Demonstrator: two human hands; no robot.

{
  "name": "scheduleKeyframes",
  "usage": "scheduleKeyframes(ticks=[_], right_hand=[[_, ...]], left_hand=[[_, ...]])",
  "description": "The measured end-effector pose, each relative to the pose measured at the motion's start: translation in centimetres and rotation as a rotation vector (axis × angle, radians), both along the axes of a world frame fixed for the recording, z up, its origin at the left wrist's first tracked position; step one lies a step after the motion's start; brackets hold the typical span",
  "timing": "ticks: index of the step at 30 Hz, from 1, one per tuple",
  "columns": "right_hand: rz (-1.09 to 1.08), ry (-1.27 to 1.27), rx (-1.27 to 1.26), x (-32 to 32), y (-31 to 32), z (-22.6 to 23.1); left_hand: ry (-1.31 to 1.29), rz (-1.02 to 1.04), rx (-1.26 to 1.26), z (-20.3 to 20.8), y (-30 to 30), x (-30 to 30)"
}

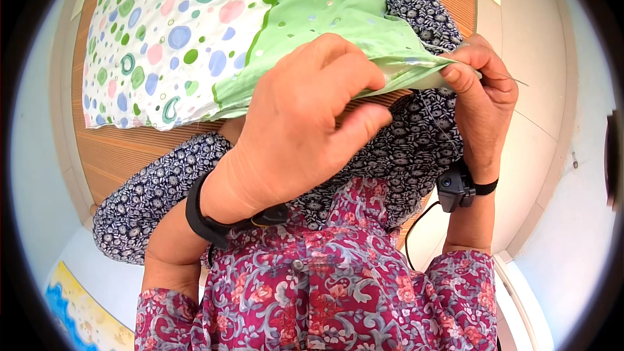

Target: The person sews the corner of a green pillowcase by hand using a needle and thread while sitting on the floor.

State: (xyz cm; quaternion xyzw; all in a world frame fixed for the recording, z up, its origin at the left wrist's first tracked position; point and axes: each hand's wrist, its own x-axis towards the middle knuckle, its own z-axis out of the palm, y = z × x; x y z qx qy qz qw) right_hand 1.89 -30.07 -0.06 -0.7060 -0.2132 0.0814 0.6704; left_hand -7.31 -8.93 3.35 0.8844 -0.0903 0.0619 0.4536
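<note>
A pillow in a case (188,45), white with coloured dots and a light green panel (325,6), lies across my lap and the seat. My right hand (484,91) is closed, its thumb and fingers pinching the gathered green edge at the corner. A thin needle (518,80) sticks out to the right past those fingers. Loose thread (437,120) hangs below the edge. In front of the near green edge is my left hand (305,104), thumb and index finger apart, with the index fingertip close to the cloth. Its other fingers are partly hidden.
My legs in dark patterned trousers (156,195) are folded beneath the pillow, on a brown slatted mat (97,156). Black straps with small devices (455,185) circle both wrists, and a black cable (408,240) loops by the right one. Pale floor tiles (530,149) lie to the right.
</note>
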Motion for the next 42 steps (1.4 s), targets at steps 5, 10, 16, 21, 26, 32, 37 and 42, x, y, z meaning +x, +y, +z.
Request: scheduleKeyframes(ticks=[5,10,16,21,26,32,37,42], right_hand=[[-0.010,0.030,0.020,0.0,-0.1,0.0],[-0.019,0.030,0.001,0.1,-0.2,-0.1],[-0.038,0.051,0.016,0.0,-0.1,-0.1],[-0.034,0.048,-0.002,0.0,-0.1,0.0],[-0.043,0.056,0.000,-0.1,-0.1,0.0],[-0.005,-0.008,-0.037,0.1,-0.1,0.1],[0.002,-0.014,-0.019,0.1,-0.1,-0.1],[0.003,-0.009,-0.025,0.1,-0.1,0.0]], left_hand=[[-0.268,0.054,0.194,-1.0,-0.6,0.0],[-0.454,0.084,0.188,-2.4,-0.4,-0.1],[-0.472,0.068,0.284,-3.3,0.4,0.2],[-0.491,0.115,0.292,-3.6,0.3,0.4],[-0.453,0.130,0.261,-3.3,0.3,0.5],[-0.269,0.177,0.183,-2.3,0.1,0.4],[-0.175,0.168,0.103,-1.9,0.0,0.5],[-0.362,0.220,0.144,-2.6,0.3,1.6]])
